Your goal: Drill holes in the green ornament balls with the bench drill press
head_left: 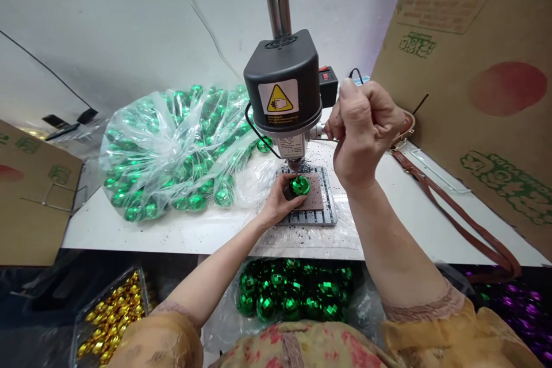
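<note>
A shiny green faceted ball [301, 185] rests on a brown board [317, 198] under the black-and-silver bench drill [282, 83]. My left hand [281, 201] grips that ball between thumb and fingers, right below the drill's chuck [295, 164]. Up on the drill's right side, my right hand [362, 126] is closed in a fist round the feed lever [319, 131]; most of the lever is hidden by the fingers. Beneath the board lies the slotted metal base plate [330, 215], with dark chips scattered over and around it.
A clear plastic bag of green balls [172, 152] fills the table's left side. More green balls [293, 290] lie in plastic at my lap, with a tray of gold balls [114, 316] lower left. Cardboard boxes [470, 98] flank the table; a brown strap [457, 218] lies right.
</note>
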Tool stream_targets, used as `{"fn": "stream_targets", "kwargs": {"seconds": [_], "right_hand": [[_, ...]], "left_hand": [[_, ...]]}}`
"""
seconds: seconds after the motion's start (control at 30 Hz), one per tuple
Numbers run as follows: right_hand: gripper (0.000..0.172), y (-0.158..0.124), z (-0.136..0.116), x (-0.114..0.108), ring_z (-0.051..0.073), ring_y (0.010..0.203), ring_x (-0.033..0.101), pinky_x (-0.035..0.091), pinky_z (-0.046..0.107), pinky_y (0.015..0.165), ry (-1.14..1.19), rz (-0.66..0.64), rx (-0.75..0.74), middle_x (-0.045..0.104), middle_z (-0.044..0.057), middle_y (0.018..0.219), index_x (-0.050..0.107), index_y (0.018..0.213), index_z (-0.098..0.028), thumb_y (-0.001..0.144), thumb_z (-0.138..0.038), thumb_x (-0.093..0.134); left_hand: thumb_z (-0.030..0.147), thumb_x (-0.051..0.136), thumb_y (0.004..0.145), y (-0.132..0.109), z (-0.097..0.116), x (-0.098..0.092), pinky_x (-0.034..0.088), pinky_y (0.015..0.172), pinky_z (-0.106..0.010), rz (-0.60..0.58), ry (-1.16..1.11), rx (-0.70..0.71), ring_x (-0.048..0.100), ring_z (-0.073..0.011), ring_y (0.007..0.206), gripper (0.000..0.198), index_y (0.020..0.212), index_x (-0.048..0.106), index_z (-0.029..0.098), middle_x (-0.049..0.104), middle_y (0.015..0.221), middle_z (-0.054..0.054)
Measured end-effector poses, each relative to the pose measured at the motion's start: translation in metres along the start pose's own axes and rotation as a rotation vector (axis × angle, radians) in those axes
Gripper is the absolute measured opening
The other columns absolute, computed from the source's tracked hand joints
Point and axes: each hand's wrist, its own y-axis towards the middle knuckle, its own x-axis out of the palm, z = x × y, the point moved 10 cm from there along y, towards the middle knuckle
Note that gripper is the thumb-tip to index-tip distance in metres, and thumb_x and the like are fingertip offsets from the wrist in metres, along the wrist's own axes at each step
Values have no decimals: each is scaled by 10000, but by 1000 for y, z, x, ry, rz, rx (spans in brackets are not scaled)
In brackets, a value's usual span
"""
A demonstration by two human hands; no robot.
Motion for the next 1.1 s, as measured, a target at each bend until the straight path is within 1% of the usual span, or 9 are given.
{"fn": "stream_targets", "kwargs": {"seconds": [0.07,0.17,0.27,0.4,0.57,0.67,0.97,1.1], "right_hand": [[512,3,1,1,61,411,261,228,295,428,-7,2,24,301,-87,474,340,572,-232,903,-398,694],[502,8,3,7,48,414,269,250,263,421,-13,-29,59,316,-88,483,337,584,-232,917,-410,667],[483,9,2,7,37,422,278,269,245,429,-5,-26,58,318,-90,489,339,593,-228,926,-365,661],[471,2,-2,4,40,416,270,253,259,430,10,-12,-11,308,-89,488,337,598,-223,937,-302,654],[507,-16,-8,-6,49,415,281,229,276,441,-60,10,-142,252,-68,502,305,579,-209,957,-312,626],[510,-25,-11,-9,53,414,276,228,285,443,-35,-14,-199,244,-62,493,294,569,-202,958,-276,616],[484,-31,-13,-11,51,422,302,276,280,444,-5,-70,-244,269,-67,490,311,565,-192,944,-212,610],[489,-35,-12,-14,55,425,305,277,278,435,-10,-88,-249,273,-68,493,290,566,-193,930,-214,616]], "left_hand": [[419,844,797,-1,1,1,531,1027,-437,16,-4,-8,654,-253,1136,565,1230,546,211,667,1204,-91],[411,853,786,-2,0,-2,535,1017,-443,46,25,-12,656,-253,1118,563,1217,553,208,662,1194,-89],[401,858,782,-2,-2,-3,535,1019,-448,46,37,-12,657,-258,1123,564,1216,554,207,662,1199,-91],[400,855,783,-2,-3,-3,529,1031,-464,48,39,-6,651,-270,1150,562,1215,551,208,661,1205,-94],[399,856,785,-2,-3,-2,522,1036,-485,46,35,-8,651,-279,1153,564,1216,545,209,657,1208,-100],[402,861,785,-3,-3,-2,525,1040,-477,49,38,-5,654,-275,1153,572,1221,541,218,654,1199,-92],[428,847,807,-3,-4,0,511,1064,-486,31,23,6,641,-274,1184,574,1235,521,228,647,1241,-94],[438,843,808,-3,-5,0,500,1074,-491,25,20,-3,634,-274,1192,577,1239,522,229,643,1246,-93]]}}
